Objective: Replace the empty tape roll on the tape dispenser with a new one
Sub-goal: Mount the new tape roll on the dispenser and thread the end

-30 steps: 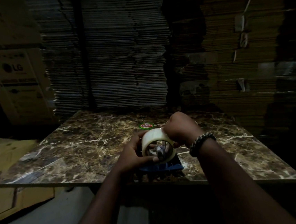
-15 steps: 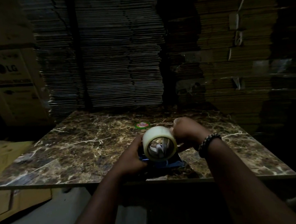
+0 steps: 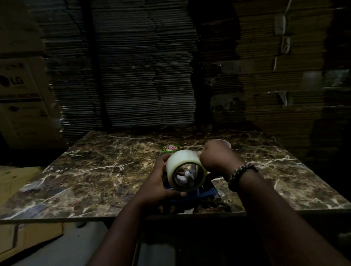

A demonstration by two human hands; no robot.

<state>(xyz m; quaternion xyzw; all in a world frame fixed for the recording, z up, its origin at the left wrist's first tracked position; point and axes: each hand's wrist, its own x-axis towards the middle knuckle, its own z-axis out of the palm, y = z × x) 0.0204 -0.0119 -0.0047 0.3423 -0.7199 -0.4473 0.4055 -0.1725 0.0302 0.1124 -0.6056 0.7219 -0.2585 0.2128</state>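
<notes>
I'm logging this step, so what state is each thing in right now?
Tape roll: full, on its side, open core facing the camera, held over the dispenser.
Dispenser: blue, on the marble table, mostly hidden.
Left hand: grip closed on the roll.
Right hand: fisted beside the roll.

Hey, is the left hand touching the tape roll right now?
Touching. In the head view the left hand cups the tape roll from its left side, fingers wrapped against the rim with no gap.
</notes>
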